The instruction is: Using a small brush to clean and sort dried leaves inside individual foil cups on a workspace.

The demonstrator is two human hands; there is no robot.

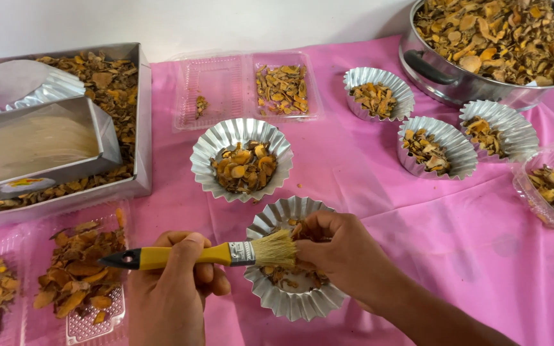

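Note:
My left hand [171, 288] grips a paintbrush [216, 254] with a yellow handle, a black tip and pale bristles, held level and pointing right. The bristles touch the curled fingers of my right hand [341, 253]. That hand reaches in from the lower right and is pinched on a dried orange slice [297, 224] over a fluted foil cup [290, 306]. This cup holds several dried slices, mostly hidden under the hand.
A second filled foil cup [208, 154] stands just behind, and three more [389, 80] sit at the right by a steel pot [418, 70] heaped with slices. Clear plastic trays [219, 77] and a metal tray [142, 115] of slices lie at the back and left on the pink cloth [469, 237].

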